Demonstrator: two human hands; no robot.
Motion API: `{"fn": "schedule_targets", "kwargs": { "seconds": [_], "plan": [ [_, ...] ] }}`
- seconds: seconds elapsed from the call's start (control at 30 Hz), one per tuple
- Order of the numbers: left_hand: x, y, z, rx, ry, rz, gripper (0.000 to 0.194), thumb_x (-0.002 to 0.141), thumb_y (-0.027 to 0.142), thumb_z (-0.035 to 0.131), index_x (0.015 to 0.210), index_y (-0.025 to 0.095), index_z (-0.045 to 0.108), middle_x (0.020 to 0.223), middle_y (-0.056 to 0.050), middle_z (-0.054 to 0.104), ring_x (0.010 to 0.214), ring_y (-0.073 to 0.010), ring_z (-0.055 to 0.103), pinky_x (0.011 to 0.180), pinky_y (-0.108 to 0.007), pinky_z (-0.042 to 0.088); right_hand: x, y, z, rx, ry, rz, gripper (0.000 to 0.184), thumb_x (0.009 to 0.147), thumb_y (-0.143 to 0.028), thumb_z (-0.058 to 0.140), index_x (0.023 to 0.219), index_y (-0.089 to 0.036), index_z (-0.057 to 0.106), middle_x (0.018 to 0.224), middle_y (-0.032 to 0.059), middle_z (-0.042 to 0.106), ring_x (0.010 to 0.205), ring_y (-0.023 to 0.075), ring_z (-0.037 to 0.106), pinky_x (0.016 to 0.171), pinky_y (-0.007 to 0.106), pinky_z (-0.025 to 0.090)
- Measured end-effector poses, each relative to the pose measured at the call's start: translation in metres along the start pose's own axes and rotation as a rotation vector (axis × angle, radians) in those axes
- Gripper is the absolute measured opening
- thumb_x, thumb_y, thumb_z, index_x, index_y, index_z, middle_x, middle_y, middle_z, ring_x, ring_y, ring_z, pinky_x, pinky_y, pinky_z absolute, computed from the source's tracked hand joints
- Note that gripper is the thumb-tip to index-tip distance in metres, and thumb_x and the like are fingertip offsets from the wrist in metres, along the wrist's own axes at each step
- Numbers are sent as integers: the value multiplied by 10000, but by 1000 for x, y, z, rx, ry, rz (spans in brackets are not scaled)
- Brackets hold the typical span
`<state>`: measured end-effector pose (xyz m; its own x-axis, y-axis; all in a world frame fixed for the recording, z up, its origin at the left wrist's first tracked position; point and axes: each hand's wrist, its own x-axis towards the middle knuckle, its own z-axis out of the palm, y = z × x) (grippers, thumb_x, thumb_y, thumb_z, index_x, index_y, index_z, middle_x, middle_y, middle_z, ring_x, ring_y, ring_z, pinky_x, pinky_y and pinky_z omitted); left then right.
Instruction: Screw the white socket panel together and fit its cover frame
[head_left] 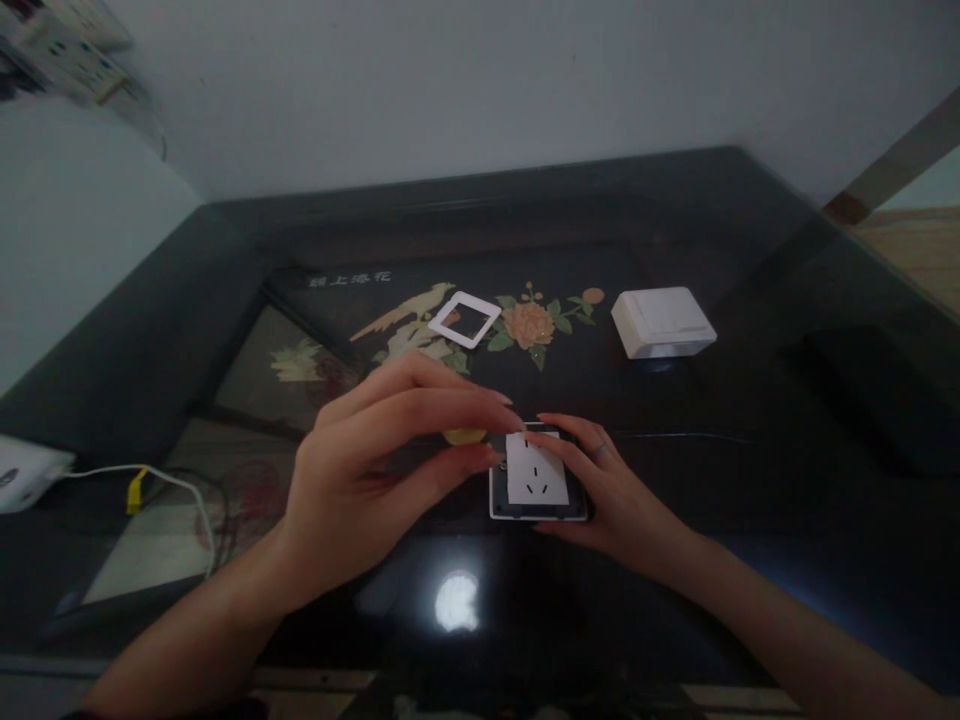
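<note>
A square wall socket (537, 478) with a white insert and dark frame lies on the dark glass table (750, 450). My right hand (607, 490) wraps its right side, fingers closed on it. My left hand (390, 450) hovers just left of it, thumb and fingers brought close together, their tips touching the socket's left edge. A small yellow object (463, 436) peeks out under the left fingers; I cannot make out what it is.
A white square cover frame (464, 319) lies farther back over the table's flower decoration. A white switch box (663, 321) sits at the back right. A white device (22, 472) with a cable lies at the left edge. A lamp reflection (457, 601) shines near me.
</note>
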<state>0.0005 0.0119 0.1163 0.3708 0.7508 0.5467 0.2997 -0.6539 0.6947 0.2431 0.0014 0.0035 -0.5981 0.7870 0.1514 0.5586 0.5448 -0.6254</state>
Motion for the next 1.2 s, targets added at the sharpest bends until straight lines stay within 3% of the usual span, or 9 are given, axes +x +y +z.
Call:
{"fn": "schedule_targets", "kwargs": {
  "seconds": [0.13, 0.23, 0.43, 0.57, 0.7, 0.8, 0.93, 1.1, 1.2],
  "plan": [
    [-2, 6, -2, -47, -156, -85, 367, 975, 160, 531, 1315, 299, 534, 1198, -16, 700, 1064, -202, 682, 940, -341, 562, 0, 1, 1, 3, 6, -9, 845, 756, -230, 759, 1446, -333, 283, 1466, 130, 349, 1346, 352, 369, 1070, 603, 414],
    [-1, 7, -4, -14, -191, -70, 310, 977, 165, 502, 1263, 273, 553, 1255, -40, 661, 1149, -230, 634, 1002, -389, 529, 0, 0, 0, 11, 12, -12, 835, 767, -241, 748, 1453, -341, 283, 1463, 127, 366, 1344, 353, 382, 1066, 610, 414],
    [-1, -2, 1, 142, 78, 14, 205, 865, 279, 729, 1061, 284, 669, 958, 0, 687, 869, -184, 645, 784, -314, 553, 1, 0, -1, 16, -4, 11, 847, 751, -246, 764, 1446, -353, 291, 1473, 117, 357, 1357, 359, 372, 1068, 617, 414],
    [-3, 0, 3, 14, -7, -39, 368, 913, 133, 646, 1243, 285, 588, 1087, 9, 722, 954, -172, 695, 871, -308, 566, 0, 0, -1, -3, -2, 1, 842, 749, -236, 771, 1437, -326, 293, 1469, 127, 348, 1351, 350, 367, 1080, 603, 412],
    [-2, 1, 3, -33, -77, -57, 261, 988, 196, 511, 1225, 273, 588, 1218, -43, 675, 1108, -226, 659, 964, -386, 543, 0, 0, -1, 6, 8, -11, 837, 753, -236, 770, 1437, -320, 296, 1468, 131, 349, 1351, 345, 364, 1086, 593, 408],
    [1, -5, 4, 38, 45, 12, 233, 886, 296, 696, 1113, 261, 654, 1086, -36, 672, 993, -212, 657, 891, -357, 555, 0, 0, -1, 12, 3, -4, 834, 752, -238, 771, 1436, -320, 300, 1468, 131, 351, 1353, 349, 364, 1076, 590, 418],
    [3, -9, 5, 41, 180, 12, 276, 818, 171, 767, 1058, 269, 672, 941, 21, 696, 840, -151, 682, 763, -274, 580, 1, 0, -1, 1, -6, 4, 841, 742, -235, 783, 1430, -313, 306, 1466, 130, 354, 1351, 347, 367, 1077, 583, 420],
    [1, -3, 3, -32, -32, -86, 330, 970, 127, 523, 1269, 263, 561, 1199, -37, 679, 1078, -191, 674, 947, -337, 564, 2, 0, 0, -4, -6, -2, 845, 735, -235, 793, 1426, -296, 310, 1468, 136, 349, 1348, 344, 359, 1078, 574, 423],
    [1, -5, 2, 67, -18, 1, 249, 940, 251, 609, 1190, 252, 611, 1182, -53, 652, 1075, -226, 632, 943, -388, 540, 2, 0, 0, -5, -3, -8, 837, 742, -240, 789, 1424, -289, 307, 1462, 142, 347, 1341, 343, 359, 1077, 570, 425]
  ]
}}
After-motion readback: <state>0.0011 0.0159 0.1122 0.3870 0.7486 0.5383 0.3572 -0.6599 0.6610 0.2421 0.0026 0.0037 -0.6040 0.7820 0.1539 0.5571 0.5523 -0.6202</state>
